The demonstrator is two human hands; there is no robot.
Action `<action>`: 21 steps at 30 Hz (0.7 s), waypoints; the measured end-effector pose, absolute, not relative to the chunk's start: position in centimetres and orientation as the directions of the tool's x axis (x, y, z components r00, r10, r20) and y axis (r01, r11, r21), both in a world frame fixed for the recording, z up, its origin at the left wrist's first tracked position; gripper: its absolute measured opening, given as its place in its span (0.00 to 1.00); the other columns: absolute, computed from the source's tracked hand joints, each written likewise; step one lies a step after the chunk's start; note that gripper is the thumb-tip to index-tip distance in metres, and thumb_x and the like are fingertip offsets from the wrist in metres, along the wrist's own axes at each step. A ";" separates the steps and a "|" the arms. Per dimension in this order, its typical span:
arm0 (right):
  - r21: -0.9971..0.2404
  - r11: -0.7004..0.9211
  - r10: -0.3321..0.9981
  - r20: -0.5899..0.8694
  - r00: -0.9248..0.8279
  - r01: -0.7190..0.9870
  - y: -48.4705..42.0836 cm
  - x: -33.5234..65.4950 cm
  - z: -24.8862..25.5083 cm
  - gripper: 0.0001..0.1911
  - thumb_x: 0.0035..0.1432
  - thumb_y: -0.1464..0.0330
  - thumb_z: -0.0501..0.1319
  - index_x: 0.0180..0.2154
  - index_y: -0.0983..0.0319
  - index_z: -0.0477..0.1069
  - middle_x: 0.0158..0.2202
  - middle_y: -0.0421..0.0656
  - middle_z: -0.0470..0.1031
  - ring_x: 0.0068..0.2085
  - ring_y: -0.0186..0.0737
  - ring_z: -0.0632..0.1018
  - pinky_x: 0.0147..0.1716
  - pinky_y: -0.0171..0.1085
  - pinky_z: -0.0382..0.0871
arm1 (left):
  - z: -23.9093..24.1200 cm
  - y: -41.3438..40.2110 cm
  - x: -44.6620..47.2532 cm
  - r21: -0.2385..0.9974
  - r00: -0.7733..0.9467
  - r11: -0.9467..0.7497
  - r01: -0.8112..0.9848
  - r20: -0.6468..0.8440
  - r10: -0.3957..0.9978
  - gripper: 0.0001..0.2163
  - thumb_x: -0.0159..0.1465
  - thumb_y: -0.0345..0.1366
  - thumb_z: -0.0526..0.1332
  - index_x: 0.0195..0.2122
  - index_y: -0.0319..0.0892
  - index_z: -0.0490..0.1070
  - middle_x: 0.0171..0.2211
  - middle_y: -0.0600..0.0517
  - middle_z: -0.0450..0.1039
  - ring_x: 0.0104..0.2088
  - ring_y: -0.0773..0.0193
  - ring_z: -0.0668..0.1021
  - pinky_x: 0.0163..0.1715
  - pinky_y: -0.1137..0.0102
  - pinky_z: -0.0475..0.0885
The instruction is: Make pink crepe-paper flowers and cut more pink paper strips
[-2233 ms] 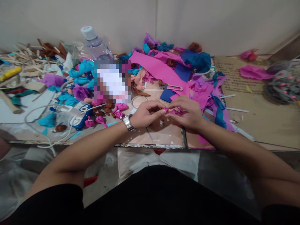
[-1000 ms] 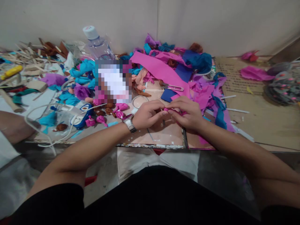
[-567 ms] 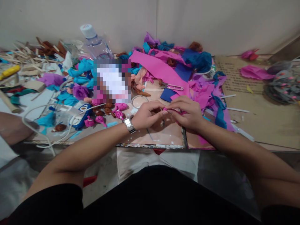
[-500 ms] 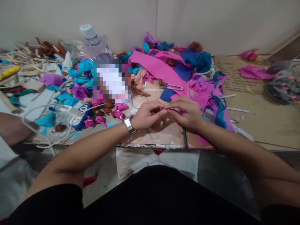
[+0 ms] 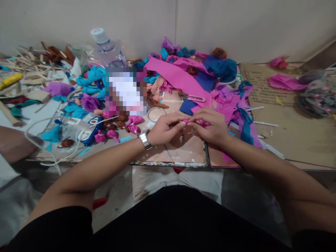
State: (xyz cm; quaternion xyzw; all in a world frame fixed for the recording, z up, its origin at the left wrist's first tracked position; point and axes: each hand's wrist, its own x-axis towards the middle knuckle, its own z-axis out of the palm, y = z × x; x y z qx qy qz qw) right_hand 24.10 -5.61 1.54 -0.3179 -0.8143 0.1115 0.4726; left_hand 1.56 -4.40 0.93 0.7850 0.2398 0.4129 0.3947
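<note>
Left hand (image 5: 164,129) and right hand (image 5: 213,126) pinch pink paper (image 5: 186,120) between them, over the near middle of the table (image 5: 154,156).

Thumbs and forefingers grip it from opposite sides, seemingly so one hand steadies what the other shapes; the fingers cover much of it, so its exact form is unclear. Compared with the earliest frame, less pink shows between the hands, and another person's arm (image 5: 17,144) reaches farther in at the near left.
</note>
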 end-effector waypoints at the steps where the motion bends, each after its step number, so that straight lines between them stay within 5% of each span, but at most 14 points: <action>1: -0.486 0.770 0.628 0.693 -0.355 0.414 -5.6 24.1 1.5 0.05 0.66 0.64 0.71 0.37 0.57 0.81 0.35 0.44 0.84 0.40 0.45 0.83 0.45 0.46 0.76 | 0.9 -4.4 1.6 0.814 0.548 -0.578 0.055 0.460 0.699 0.15 0.74 0.45 0.61 0.50 0.40 0.82 0.46 0.42 0.84 0.44 0.60 0.84 0.48 0.67 0.77; 17: -0.535 0.739 0.670 0.644 -0.369 0.409 -5.0 24.3 0.8 0.11 0.61 0.57 0.74 0.32 0.56 0.81 0.32 0.43 0.81 0.38 0.46 0.80 0.43 0.47 0.73 | 0.6 -4.4 1.5 0.819 0.616 -0.567 0.087 0.403 0.677 0.17 0.77 0.45 0.55 0.50 0.40 0.81 0.46 0.43 0.83 0.44 0.60 0.82 0.47 0.66 0.75; 21: -0.532 0.745 0.665 0.639 -0.386 0.401 -5.0 24.3 0.9 0.11 0.61 0.56 0.74 0.39 0.56 0.83 0.31 0.42 0.83 0.37 0.45 0.81 0.43 0.46 0.73 | 0.6 -4.4 1.4 0.798 0.657 -0.592 0.110 0.389 0.646 0.18 0.78 0.43 0.53 0.43 0.39 0.80 0.38 0.46 0.80 0.40 0.62 0.79 0.44 0.67 0.72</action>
